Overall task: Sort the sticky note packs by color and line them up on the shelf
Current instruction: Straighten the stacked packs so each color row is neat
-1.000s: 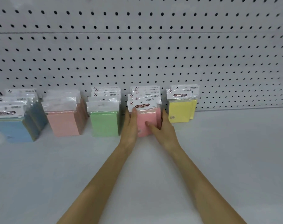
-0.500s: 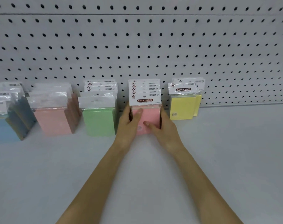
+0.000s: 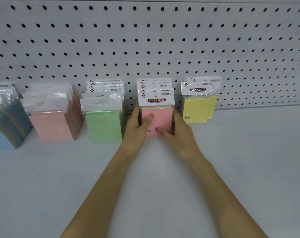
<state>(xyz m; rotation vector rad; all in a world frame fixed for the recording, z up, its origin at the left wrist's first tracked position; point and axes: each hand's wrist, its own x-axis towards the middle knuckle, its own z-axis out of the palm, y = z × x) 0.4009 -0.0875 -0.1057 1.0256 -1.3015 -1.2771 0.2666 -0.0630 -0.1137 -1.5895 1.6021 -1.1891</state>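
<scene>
Fingers [image 3: 148, 117] of both hands: curled round the pink packs [image 3: 160, 120], one hand on each side.

Left hand [image 3: 137, 130]: thumb laid across the front face of the first pack. Its other fingers run along the stack's left side, mostly hidden.

Right hand [image 3: 179, 133]: thumb low on the front face, near the bottom edge. Its other fingers wrap the right side, largely out of sight.

Pink packs: several, upright on the shelf [image 3: 240, 160], filed one behind another toward the pegboard [image 3: 163, 40]. They sit at 12 o'clock from the person. The front header card reads STICKY NOTE, with more header cards stepped up behind it.

Yellow packs [image 3: 196, 110]: at 3 o'clock of the pink, just beside the right hand. They stand upright and close to the pegboard, and a second pack peeks out behind the first on the right.

Green packs [image 3: 103, 126]: at 9 o'clock of the pink, just beside the left hand, upright in a file with clear wrappers.

Peach packs [image 3: 51, 126]: further along at 9 o'clock, beyond the green, upright in a file.

Blue packs [image 3: 1, 140]: furthest out at 9 o'clock, cut off by the frame edge and blurred.

Forearms: bare, reaching in from 6 o'clock and converging on the pink stack.
</scene>
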